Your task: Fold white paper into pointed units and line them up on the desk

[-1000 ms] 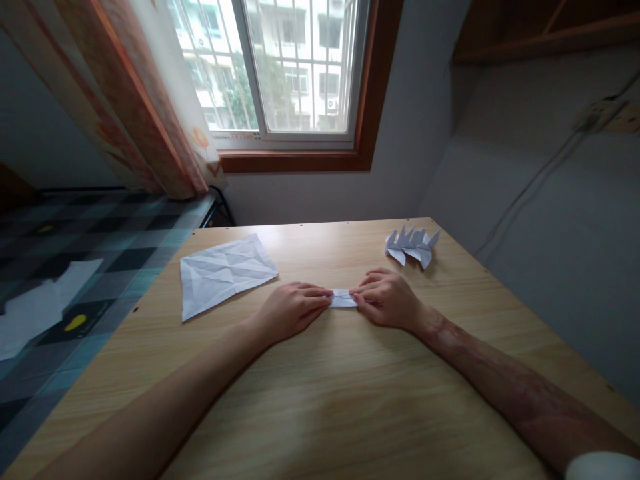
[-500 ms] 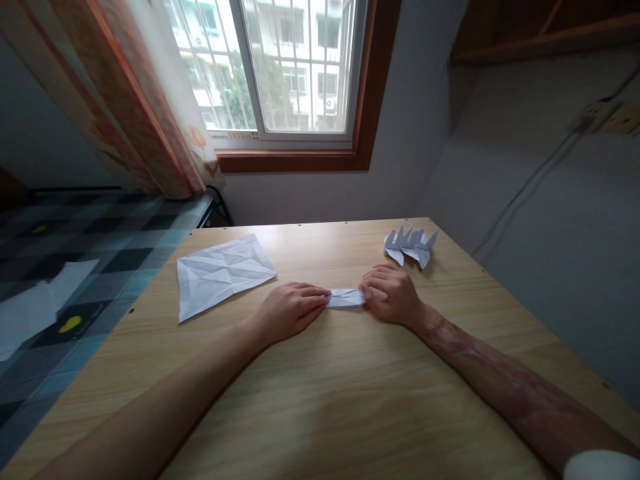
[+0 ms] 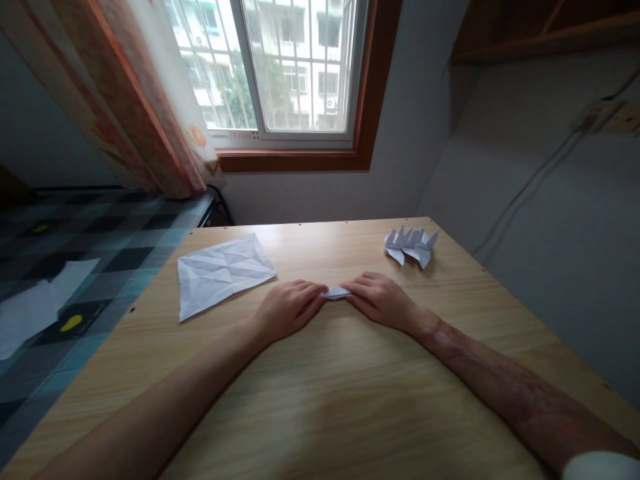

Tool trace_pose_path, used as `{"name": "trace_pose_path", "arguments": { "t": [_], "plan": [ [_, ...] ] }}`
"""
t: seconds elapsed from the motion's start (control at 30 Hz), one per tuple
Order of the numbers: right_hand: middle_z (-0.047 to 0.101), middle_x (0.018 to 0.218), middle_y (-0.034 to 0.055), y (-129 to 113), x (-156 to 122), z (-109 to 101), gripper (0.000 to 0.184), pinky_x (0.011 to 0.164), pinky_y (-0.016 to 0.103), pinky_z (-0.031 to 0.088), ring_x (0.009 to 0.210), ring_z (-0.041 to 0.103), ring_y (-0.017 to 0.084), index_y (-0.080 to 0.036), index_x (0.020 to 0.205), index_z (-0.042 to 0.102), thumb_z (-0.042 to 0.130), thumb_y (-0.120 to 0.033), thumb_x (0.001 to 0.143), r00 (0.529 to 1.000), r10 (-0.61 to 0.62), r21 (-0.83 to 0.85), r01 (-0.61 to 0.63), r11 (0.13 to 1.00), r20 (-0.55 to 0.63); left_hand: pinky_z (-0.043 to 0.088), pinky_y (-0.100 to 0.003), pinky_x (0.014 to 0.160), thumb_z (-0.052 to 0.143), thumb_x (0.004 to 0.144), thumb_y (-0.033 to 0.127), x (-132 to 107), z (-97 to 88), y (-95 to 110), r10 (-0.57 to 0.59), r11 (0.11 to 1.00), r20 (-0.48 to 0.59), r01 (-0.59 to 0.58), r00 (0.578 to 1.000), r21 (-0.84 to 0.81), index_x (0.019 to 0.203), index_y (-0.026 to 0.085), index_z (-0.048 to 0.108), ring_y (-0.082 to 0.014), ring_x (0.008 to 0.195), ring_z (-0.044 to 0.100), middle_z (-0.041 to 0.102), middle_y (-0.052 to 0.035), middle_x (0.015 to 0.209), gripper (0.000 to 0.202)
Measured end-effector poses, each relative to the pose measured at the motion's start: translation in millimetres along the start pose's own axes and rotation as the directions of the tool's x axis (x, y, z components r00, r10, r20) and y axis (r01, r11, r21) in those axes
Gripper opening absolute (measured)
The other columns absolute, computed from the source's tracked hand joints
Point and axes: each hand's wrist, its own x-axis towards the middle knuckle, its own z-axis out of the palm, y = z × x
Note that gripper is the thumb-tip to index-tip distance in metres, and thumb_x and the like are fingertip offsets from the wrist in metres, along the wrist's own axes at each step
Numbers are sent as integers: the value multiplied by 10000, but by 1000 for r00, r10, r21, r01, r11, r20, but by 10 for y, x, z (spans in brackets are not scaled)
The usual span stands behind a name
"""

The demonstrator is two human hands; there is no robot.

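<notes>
A small folded strip of white paper lies between my hands over the middle of the wooden table. My left hand grips its left end, fingers together. At the right end, my right hand pinches the same strip with its fingers pressed together. The ends of the strip are hidden under my fingertips. Beyond my left hand lies a creased white paper sheet, spread flat. A spiky folded paper piece stands past my right hand near the far right corner.
On the left is a bed with a checked cover, with loose white paper on it. A window and an orange curtain are behind the table. A cable runs down the right wall.
My right hand has moved left, closer to my left hand. The paper strip between them now shows shorter and narrower. The sheet and the spiky paper piece stay put.
</notes>
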Motion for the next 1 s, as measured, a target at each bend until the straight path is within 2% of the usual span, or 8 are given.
{"name": "trace_pose_path", "arguments": {
  "t": [0.13,0.23,0.3,0.43,0.57,0.77,0.9,1.0],
  "plan": [
    [823,1131,127,-11,-13,0,370,897,424,585,984,736,272,-184,1495,639,539,-217,1140,999,25,-16,-25,1000,-38,615,-337,852,572,1093,232,-22,23,-47,-2,1000,-5,2,1000,-14,1280,199,736,-234,990,812,843,-100,1170,251],
    [830,1101,108,4,-26,8,305,877,408,563,950,730,261,-208,1388,698,554,-184,1120,999,9,1,-9,1000,-47,602,-319,822,614,1072,255,-36,21,-76,-30,998,-13,29,999,-49,1214,212,772,-222,941,804,848,-83,1109,217],
    [828,1130,116,-5,-26,2,293,880,418,554,946,726,269,-201,1354,704,581,-175,1089,999,16,16,-15,1000,-47,589,-298,781,638,1060,274,-38,11,-78,-92,990,-30,88,995,-108,1158,217,795,-203,873,792,851,-69,1058,193],
    [809,1196,143,-109,5,-45,482,927,450,541,995,722,304,-179,1452,641,700,-243,978,999,32,87,-30,996,-20,564,-253,716,655,1031,258,-20,-4,-41,-250,926,-13,235,968,-296,1118,213,818,-161,774,754,848,-46,991,190],
    [818,1047,102,-211,53,-55,251,875,383,525,907,723,253,-199,1237,758,699,-335,1034,993,117,283,-110,953,-6,535,-236,670,728,989,289,8,12,27,-333,840,58,324,941,-435,1072,206,838,-154,745,721,830,-22,900,161],
    [761,822,54,-167,67,1,332,733,321,467,770,662,202,-193,933,789,606,-406,1111,934,355,411,-335,848,31,582,-252,717,878,883,335,56,41,61,-506,596,74,411,859,-690,1185,184,794,-168,796,750,827,-34,986,348],
    [806,900,49,-149,72,16,350,781,312,515,835,723,211,-199,1065,772,601,-500,1114,872,480,593,-437,676,94,640,-296,861,953,815,315,100,109,63,-559,341,94,331,824,-880,1284,170,711,-200,938,793,821,-59,1054,548],
    [812,925,51,-166,82,32,370,827,321,542,873,750,219,-204,1204,714,622,-547,1100,858,503,699,-423,577,103,643,-334,959,973,798,281,122,176,107,-553,221,116,279,825,-935,1266,166,691,-222,1038,798,819,-90,1143,558]
  ]
}}
